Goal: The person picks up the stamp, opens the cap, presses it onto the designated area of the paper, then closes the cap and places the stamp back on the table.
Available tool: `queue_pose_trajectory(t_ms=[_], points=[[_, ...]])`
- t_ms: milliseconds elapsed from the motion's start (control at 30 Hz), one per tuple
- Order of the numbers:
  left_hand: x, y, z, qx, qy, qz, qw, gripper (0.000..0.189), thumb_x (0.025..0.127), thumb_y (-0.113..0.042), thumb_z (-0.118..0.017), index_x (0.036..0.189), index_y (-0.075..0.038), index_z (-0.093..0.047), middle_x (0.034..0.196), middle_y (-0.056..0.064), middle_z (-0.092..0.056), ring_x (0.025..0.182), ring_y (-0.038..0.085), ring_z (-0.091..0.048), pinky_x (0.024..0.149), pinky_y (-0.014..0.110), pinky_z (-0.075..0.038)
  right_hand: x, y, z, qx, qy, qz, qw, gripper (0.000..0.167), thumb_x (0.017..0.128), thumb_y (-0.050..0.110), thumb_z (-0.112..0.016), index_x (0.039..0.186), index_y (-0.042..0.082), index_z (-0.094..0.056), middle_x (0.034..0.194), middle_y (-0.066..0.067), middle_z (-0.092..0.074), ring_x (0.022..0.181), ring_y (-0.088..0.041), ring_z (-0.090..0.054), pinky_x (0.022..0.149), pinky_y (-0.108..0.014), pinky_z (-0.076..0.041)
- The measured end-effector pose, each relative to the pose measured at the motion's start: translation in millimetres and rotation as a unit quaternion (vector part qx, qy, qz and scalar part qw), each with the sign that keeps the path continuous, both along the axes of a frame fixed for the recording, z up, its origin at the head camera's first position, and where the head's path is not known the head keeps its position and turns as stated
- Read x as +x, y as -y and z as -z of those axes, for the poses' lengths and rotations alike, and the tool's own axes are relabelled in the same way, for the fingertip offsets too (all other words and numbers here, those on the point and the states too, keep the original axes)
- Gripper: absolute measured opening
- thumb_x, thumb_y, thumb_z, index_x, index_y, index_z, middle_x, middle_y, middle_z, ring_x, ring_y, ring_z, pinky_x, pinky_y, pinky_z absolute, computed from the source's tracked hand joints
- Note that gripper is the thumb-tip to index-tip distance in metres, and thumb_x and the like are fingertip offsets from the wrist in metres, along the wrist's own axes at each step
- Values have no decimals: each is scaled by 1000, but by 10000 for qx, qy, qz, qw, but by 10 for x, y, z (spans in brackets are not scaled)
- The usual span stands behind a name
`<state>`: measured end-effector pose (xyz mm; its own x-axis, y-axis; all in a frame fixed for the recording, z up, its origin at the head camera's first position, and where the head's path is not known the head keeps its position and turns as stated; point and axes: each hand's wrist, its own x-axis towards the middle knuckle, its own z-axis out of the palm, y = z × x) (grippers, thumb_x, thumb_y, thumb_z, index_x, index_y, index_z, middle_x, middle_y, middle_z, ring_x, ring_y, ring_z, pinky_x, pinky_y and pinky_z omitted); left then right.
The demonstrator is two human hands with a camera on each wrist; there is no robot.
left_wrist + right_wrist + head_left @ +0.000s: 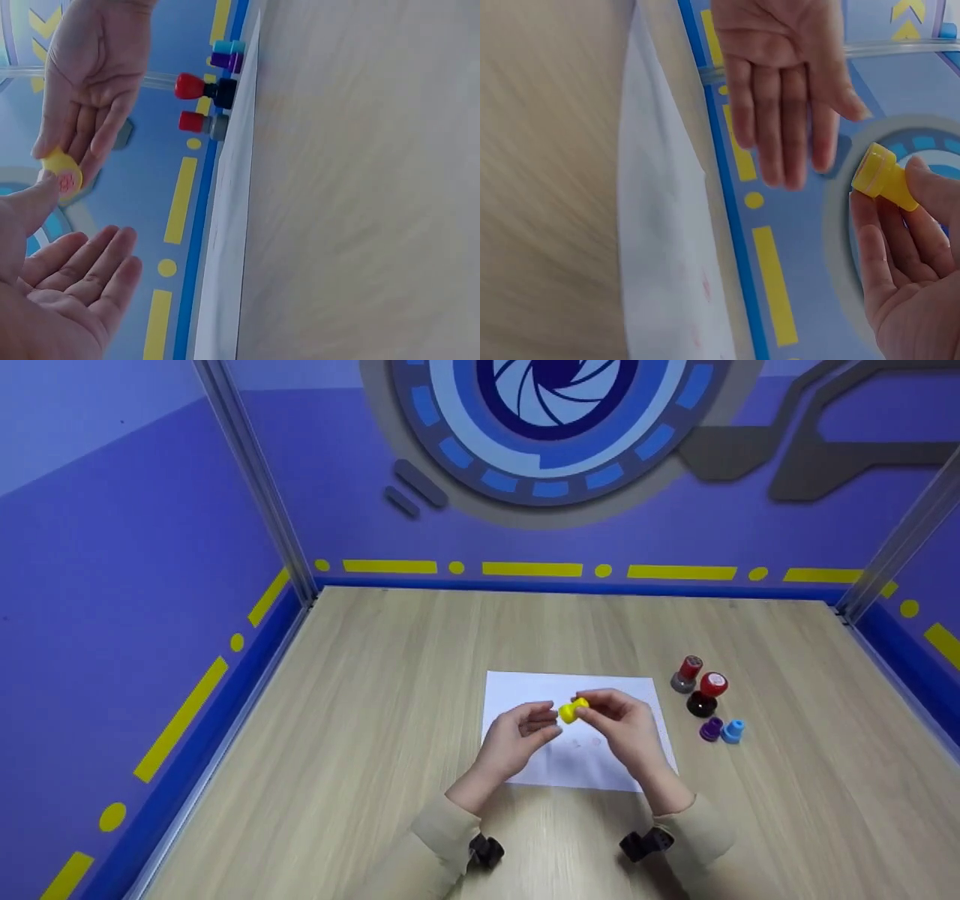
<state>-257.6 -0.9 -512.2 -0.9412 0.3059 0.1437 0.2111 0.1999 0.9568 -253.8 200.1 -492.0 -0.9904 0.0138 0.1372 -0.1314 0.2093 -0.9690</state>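
Note:
My right hand (628, 729) pinches a small yellow toy stamp (568, 712) between thumb and fingers, above a white sheet of paper (544, 769). In the left wrist view the stamp's round face (67, 182) shows a pink design. My left hand (510, 741) is held out beside the stamp, palm turned toward it and fingers relaxed, with nothing in them. The right wrist view has the left hand's fingers (780, 127) extended, apart from the stamp. Faint pinkish marks (706, 289) show on the paper.
Right of the paper stand a red and grey stamp (684, 679), a red and black one (703, 703), a purple one (710, 729) and a light blue one (733, 732). Blue-purple panels (247, 510) wall the wooden table (360, 697) at the back and sides.

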Motion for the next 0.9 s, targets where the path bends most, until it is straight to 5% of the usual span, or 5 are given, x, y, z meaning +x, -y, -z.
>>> queue_pose_trajectory(t_ms=[133, 367, 900], points=[[3, -30, 12, 567, 269, 46, 9980, 38, 95, -14, -75, 129, -1, -68, 121, 15, -75, 110, 23, -74, 93, 24, -61, 25, 80, 50, -217, 140, -69, 9996, 26, 91, 2, -76, 116, -5, -72, 111, -15, -75, 93, -9, -71, 85, -17, -60], [25, -43, 19, 905, 456, -55, 9948, 28, 94, -7, -74, 121, -1, -72, 113, 15, -76, 100, 21, -75, 86, 22, -63, 59, 130, 98, -348, 213, -66, 9991, 23, 93, 3, -75, 115, -2, -73, 112, -15, -74, 95, -12, -71, 88, -18, -60], [25, -52, 41, 874, 254, -94, 9958, 22, 93, -3, -74, 114, 3, -74, 107, 17, -78, 91, 21, -77, 80, 23, -64, 38, 104, 82, -236, 406, -3, 9989, 21, 93, 7, -75, 113, -1, -75, 107, -11, -77, 91, -13, -69, 84, -19, -60]])
